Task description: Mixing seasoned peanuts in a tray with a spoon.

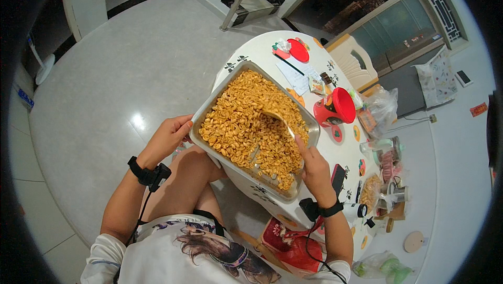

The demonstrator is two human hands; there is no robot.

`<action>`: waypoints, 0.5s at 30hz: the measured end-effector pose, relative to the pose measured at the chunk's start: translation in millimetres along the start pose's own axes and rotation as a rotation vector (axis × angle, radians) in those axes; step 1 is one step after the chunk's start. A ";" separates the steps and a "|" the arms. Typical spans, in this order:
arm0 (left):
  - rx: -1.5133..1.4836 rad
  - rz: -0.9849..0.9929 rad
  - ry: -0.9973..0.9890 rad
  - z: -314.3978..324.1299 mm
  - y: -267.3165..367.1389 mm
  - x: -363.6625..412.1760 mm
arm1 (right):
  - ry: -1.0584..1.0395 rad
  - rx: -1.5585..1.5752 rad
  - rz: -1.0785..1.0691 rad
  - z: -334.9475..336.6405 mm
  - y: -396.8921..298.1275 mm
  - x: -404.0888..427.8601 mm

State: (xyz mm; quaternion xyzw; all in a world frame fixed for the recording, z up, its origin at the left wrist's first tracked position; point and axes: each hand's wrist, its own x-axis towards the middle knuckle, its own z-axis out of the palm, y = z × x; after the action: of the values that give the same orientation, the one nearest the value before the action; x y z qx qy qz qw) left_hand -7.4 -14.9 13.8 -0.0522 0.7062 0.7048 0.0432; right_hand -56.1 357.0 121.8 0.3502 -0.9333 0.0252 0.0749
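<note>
A rectangular metal tray point(204, 113) full of peanuts point(239, 122) lies partly over the edge of the round table, above my knees. My left hand point(171, 134) grips the tray's left corner, thumb on the rim. My right hand point(314, 170) holds the handle of a metal spoon point(290, 130), its bowl pushed into the peanuts near the middle. At the tray's lower right the peanuts lie thinner, and some bare metal shows. Right of the tray, a red plastic tub point(332, 109) stands without its lid; a round red lid point(298, 50) lies farther back.
The white patterned tablecloth point(338, 150) also bears a phone point(338, 177), a black pencil or stick point(289, 64), papers, a bagged snack point(369, 193) and several jars and cups along the right. A cream chair point(353, 61) stands behind the table, a red-covered seat point(290, 244) below it.
</note>
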 end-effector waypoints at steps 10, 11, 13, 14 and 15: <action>-0.003 0.004 -0.012 -1.2 0.1 -1.3 | 0.137 0.020 -0.026 5.2 20.8 52.3; 0.003 -0.002 -0.024 -1.4 1.4 -1.4 | 0.138 0.019 -0.025 7.2 21.8 56.9; 0.010 -0.010 -0.038 -1.2 3.1 -1.7 | 0.098 -0.011 -0.053 13.6 23.1 63.5; 0.009 -0.020 -0.034 -0.4 3.7 -1.6 | 0.098 -0.012 -0.050 17.6 23.0 64.3; 0.009 -0.032 -0.027 -0.7 4.1 -2.5 | 0.085 -0.040 -0.052 21.9 21.0 65.8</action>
State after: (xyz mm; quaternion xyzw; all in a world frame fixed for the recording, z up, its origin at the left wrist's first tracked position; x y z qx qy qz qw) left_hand -5.5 -15.5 18.1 -0.0539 0.7078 0.7014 0.0643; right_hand -121.6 327.9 110.7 0.3715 -0.9201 0.0194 0.1223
